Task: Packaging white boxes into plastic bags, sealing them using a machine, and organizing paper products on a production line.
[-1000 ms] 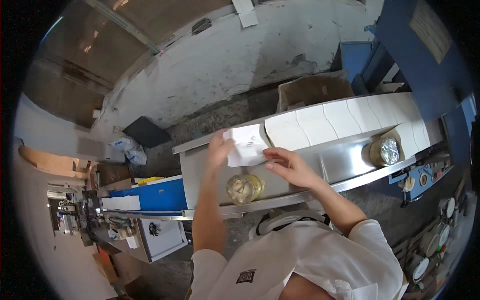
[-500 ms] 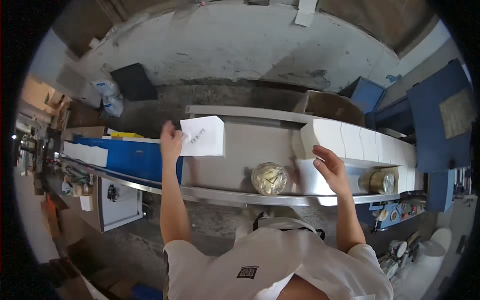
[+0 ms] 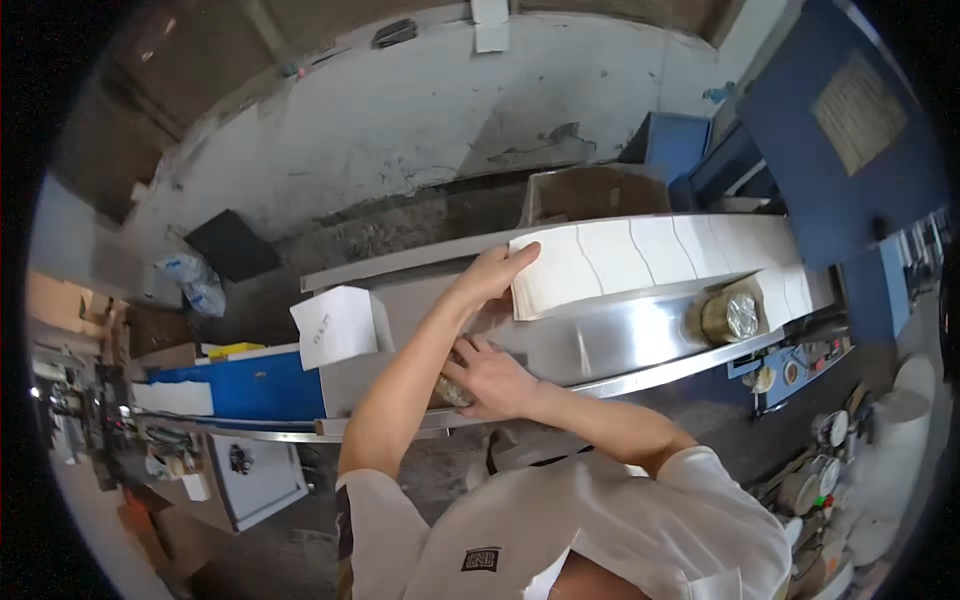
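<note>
A long row of white paper stacks (image 3: 640, 255) lies along the right part of a metal-topped bench. My left hand (image 3: 487, 278) is at the left end of that row, closed against its end face with a finger or thumb over the top edge; its other fingers are partly hidden. Just nearer to me, my right hand (image 3: 492, 382) is closed over a round, clear-wrapped cylinder (image 3: 453, 392), which it and my left forearm mostly cover. A separate white paper stack (image 3: 335, 325) with handwriting stands to the left.
A second wrapped cylinder (image 3: 738, 316) rests against the row at the right. Blue sheeting (image 3: 255, 386) covers the bench's left part. Behind the bench stands a cardboard box (image 3: 595, 190). A blue machine panel (image 3: 800, 120) rises at the far right. The metal front edge (image 3: 640, 375) curves past me.
My left hand has left the separate stack and come right to the row's end. My right hand has moved left from the row onto the wrapped cylinder. The view has turned.
</note>
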A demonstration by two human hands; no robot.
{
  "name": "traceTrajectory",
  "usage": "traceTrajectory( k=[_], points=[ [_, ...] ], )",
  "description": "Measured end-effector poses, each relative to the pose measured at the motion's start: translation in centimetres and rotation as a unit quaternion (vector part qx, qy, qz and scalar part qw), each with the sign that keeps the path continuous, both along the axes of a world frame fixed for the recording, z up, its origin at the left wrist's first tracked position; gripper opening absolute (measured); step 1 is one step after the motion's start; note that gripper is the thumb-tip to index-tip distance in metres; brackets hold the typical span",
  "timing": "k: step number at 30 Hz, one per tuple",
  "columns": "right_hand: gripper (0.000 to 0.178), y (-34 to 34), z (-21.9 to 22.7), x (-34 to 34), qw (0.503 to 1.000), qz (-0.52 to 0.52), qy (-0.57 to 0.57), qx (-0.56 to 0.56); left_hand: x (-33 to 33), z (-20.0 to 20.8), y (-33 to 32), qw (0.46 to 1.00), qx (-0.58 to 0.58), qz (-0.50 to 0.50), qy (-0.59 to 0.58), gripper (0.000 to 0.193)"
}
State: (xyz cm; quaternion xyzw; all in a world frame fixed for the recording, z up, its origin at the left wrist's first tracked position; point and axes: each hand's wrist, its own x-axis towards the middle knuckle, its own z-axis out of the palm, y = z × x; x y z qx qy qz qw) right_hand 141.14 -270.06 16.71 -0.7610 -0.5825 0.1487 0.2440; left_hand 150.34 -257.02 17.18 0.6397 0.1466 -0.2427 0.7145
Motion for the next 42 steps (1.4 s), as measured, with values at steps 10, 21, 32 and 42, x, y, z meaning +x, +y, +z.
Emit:
traceTrajectory(
  k=[10, 21, 32, 42],
  points=[
    [0.081, -20.1, 1.3, 11.4, 0.998, -0.053, 0.009, 0.017, 3.9, -1.6, -7.3, 0.878, 0.452, 0.141, -0.071, 0.072],
    [0.069, -22.5, 2.6, 13.2, 0.987, -0.037, 0.094, 0.127, 5.3, 0.1, -9.2, 0.889, 0.436, 0.129, -0.05, 0.091],
    [0.053, -15.7, 1.6, 12.7, 0.872, -0.141, 0.446, 0.146, -7.3, -8.3, 8.0, 0.94, -0.046, 0.327, -0.088, 0.076],
    [0.055, -14.3, 2.7, 11.5, 0.88, -0.205, 0.414, 0.115, -9.2, 3.0, 0.6, 0.734, 0.643, 0.101, -0.196, 0.043]
  ],
)
